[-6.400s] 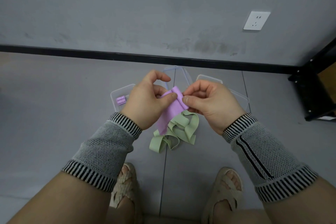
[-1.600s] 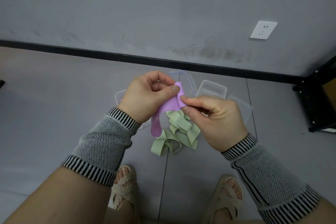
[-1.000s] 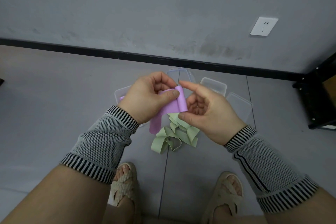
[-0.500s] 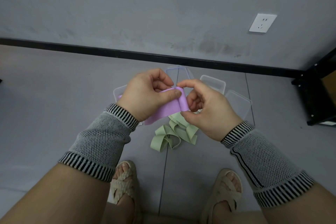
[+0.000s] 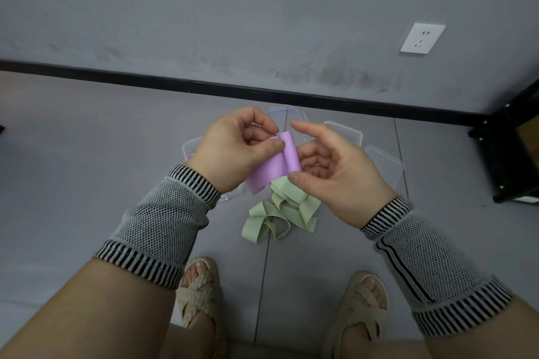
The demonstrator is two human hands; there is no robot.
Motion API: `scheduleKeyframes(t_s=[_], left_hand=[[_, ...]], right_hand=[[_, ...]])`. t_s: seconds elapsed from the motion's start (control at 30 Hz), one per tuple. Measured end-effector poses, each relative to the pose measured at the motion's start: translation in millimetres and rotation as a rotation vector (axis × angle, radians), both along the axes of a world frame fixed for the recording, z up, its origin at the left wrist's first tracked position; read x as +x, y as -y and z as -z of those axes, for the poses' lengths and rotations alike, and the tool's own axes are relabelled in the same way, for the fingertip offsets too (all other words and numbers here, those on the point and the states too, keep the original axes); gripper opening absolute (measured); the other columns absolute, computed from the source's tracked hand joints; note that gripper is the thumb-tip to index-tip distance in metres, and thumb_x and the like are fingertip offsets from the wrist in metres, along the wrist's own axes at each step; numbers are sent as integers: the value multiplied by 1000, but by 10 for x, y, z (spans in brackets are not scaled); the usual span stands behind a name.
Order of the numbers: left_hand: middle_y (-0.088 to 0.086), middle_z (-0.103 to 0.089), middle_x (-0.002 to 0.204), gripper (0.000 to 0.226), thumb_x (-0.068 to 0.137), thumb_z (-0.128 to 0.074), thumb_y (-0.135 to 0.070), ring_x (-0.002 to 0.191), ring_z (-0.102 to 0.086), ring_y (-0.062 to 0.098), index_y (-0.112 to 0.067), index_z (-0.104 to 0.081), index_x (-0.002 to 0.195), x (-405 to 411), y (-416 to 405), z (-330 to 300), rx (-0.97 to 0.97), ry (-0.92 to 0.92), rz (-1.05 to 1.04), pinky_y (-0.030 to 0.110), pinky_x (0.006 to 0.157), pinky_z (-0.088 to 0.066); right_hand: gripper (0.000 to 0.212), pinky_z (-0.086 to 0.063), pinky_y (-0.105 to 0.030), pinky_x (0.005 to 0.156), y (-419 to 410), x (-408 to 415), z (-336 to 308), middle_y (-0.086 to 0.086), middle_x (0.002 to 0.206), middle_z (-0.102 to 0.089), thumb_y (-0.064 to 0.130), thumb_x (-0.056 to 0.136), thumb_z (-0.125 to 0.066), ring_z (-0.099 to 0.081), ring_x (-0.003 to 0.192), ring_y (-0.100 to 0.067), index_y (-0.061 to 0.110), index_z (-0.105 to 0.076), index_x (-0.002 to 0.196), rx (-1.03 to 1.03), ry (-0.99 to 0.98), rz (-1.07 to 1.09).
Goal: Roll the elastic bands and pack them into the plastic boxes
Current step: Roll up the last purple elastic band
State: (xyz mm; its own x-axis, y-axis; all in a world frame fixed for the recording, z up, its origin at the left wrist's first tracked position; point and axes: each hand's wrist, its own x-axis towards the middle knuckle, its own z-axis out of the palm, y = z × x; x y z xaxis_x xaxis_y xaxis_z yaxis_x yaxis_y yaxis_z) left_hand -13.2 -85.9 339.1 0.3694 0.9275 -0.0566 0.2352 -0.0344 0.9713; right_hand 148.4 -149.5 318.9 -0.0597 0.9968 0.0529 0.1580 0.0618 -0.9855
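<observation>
— Where's the purple band [image 5: 275, 165]?
— Pinched in your left hand [image 5: 233, 151]; your right hand [image 5: 329, 172] cups its rolled end, index lifted, thumb underneath.
— What's below that grip?
— Green bands [image 5: 280, 214] heaped on the floor; your hands hide much of the clear boxes [image 5: 385, 166] beyond

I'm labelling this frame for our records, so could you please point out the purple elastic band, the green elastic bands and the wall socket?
purple elastic band [image 5: 272, 167]: head view, flat part below the rolled end.
green elastic bands [image 5: 291, 198]: head view, middle of the heap.
wall socket [image 5: 422, 38]: head view, centre of its faceplate.
</observation>
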Motion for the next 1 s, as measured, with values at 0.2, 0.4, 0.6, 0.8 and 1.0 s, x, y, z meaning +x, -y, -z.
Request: scheduleKeyframes(t_s=[0.2,0.4,0.6,0.8,1.0], left_hand=[[12,-66,75,11,82,-67,-2,70,-58,19,-12,-61,82,-3,28,-33,-10,29,60,22,65,-50],[0,-66,64,12,79,-70,-5,63,-59,11,-12,-60,79,3,13,-20,-34,41,40,16,60,-50],[5,-64,70,13,81,-68,-2,67,-58,13,-12,-60,81,-30,-8,-20,-44,56,45,18,64,-50],[6,-67,74,17,81,-67,0,68,-60,12,-15,-59,82,20,8,5,-40,36,53,17,66,-50],[-6,-68,67,19,81,-67,1,62,-61,3,-15,-61,87,64,12,5,-71,57,14,13,61,-47]], right_hand=[[60,-53,-29,72,-4,-20,-4,-1,81,-59,-9,69,-76,-56,72,-16,32,-59,109,1,-51,26],[63,-53,-26,69,-2,-56,-5,-4,85,-57,-9,73,-73,-57,72,-11,34,-54,114,-27,-65,12],[44,-55,-26,76,-8,1,-41,0,91,-67,-7,77,-69,-65,77,-12,23,-60,107,-107,-174,30],[26,-55,-27,71,-28,-16,-23,0,78,-69,-3,81,-68,-63,72,-15,20,-62,93,-110,-114,117],[23,-53,-26,66,-42,-18,-25,4,75,-64,-3,80,-68,-60,67,-12,19,-62,80,-23,-37,208]])
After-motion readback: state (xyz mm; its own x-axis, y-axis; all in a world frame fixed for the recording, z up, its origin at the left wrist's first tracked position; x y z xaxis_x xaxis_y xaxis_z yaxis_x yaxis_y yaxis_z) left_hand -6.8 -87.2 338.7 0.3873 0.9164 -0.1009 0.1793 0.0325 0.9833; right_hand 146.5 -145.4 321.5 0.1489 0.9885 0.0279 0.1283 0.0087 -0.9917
